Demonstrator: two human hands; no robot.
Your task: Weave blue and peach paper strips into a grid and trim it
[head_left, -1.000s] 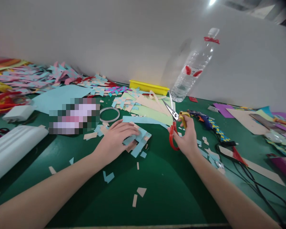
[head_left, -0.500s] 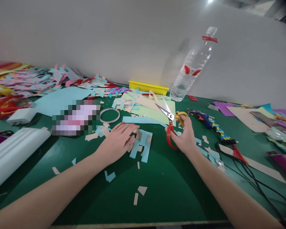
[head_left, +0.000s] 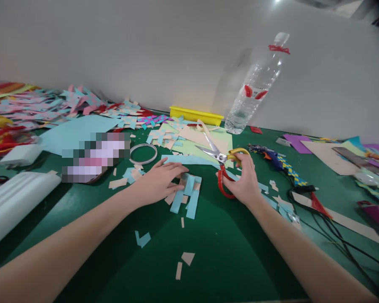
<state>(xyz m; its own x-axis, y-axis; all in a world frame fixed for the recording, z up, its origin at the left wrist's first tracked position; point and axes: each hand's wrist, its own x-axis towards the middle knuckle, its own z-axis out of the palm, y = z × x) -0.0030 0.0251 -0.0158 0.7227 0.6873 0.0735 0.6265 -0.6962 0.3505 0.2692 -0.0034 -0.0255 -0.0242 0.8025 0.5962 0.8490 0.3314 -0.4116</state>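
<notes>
Woven paper strips (head_left: 193,201) under my left hand (head_left: 157,182), loosely flat; right hand (head_left: 246,179), apart, clamped on scissors (head_left: 221,158), spread blades (head_left: 209,153) now swung toward left hand, seemingly nearer use.

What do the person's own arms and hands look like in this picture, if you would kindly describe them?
The left hand and right hand are both ungloved, with no rings visible. The left forearm and right forearm are bare as far as the picture shows, with no sleeve, watch or bracelet in view. Fingernail details are too small to tell.
</notes>
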